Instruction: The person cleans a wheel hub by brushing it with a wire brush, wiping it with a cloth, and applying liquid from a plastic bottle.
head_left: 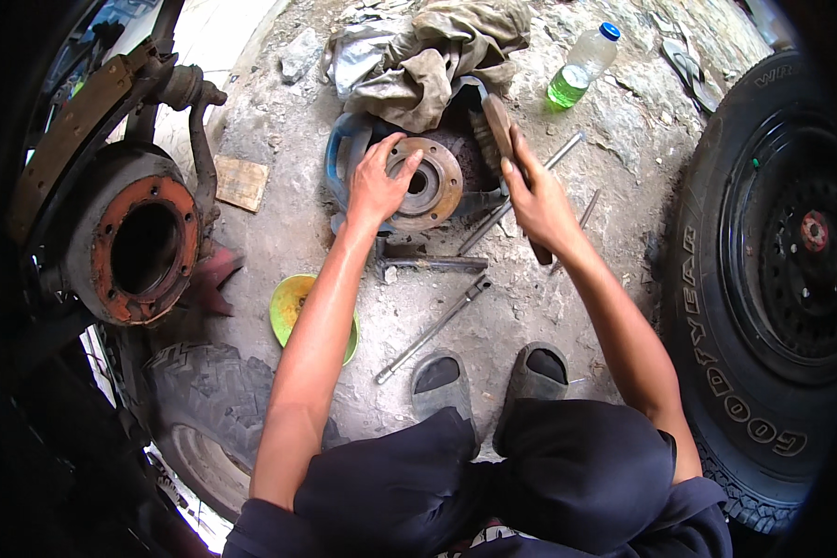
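Wheel, largest item: right edge, tread near the person's knee. Axle end, left, raised off the ground, bolt-holed orange ring facing inward. Worn tyre: lower left, beneath the axle end; placement possibly just storage. Cloth heap: beyond the work spot, against the far side of the blue tub; perhaps put there to be in easy reach.

Brush: wooden, in the right hand, fingers closed round the handle, bristles turned left toward the disc; presumably gripped this way to bring them to bear on it. No contact between bristles and disc seen.

Metal disc: in the tub, holed face up. Left hand fairly wide, thumb and fingers spread over its near-left rim, likely to steady it. Tub probably there to catch drips or dirt; contents unclear.

Bottle: upper right, green liquid, blue cap. Bowl: yellow-green, partly behind the left forearm. Wood block: flat, near the axle end.
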Demonstrator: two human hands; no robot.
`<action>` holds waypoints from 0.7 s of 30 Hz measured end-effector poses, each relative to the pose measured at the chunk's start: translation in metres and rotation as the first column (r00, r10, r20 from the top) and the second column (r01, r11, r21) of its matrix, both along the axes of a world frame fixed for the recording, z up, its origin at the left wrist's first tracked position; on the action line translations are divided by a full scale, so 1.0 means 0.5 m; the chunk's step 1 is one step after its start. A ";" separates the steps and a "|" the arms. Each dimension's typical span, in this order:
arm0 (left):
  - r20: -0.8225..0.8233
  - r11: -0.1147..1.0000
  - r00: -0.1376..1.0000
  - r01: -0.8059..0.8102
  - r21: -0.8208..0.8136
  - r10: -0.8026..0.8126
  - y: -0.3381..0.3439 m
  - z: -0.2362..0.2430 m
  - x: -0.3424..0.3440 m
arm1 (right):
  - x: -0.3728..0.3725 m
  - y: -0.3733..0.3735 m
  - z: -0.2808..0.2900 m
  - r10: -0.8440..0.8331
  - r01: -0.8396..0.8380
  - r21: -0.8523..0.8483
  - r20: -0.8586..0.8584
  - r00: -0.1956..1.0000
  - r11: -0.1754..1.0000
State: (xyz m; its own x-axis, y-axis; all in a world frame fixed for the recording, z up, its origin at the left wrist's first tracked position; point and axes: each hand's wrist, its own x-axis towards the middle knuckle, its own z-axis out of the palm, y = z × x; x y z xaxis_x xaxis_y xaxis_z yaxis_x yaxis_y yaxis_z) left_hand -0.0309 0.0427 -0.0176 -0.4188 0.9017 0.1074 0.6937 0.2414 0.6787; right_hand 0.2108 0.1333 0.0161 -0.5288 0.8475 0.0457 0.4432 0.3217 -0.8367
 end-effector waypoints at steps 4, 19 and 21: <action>-0.001 0.974 0.991 -0.135 -0.180 0.137 0.014 0.030 0.017 | 0.004 -0.056 0.035 0.039 -0.003 -0.203 0.173 0.984 0.979; 0.147 0.980 0.969 -0.195 -0.025 0.197 0.033 0.000 0.049 | 0.028 -0.162 -0.006 0.081 -0.110 0.078 0.313 0.946 0.991; 0.147 0.982 0.971 -0.186 -0.019 0.187 0.037 -0.001 0.052 | 0.000 -0.121 -0.014 0.052 -0.086 0.124 0.259 0.965 0.989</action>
State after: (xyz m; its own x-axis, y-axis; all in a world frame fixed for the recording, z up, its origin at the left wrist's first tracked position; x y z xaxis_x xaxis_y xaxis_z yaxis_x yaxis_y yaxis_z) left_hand -0.0049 0.0610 -0.0183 -0.5908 0.8063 0.0273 0.5279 0.3608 0.7689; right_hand 0.2107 0.0726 0.0089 -0.5945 0.8040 0.0124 0.6083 0.4598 -0.6470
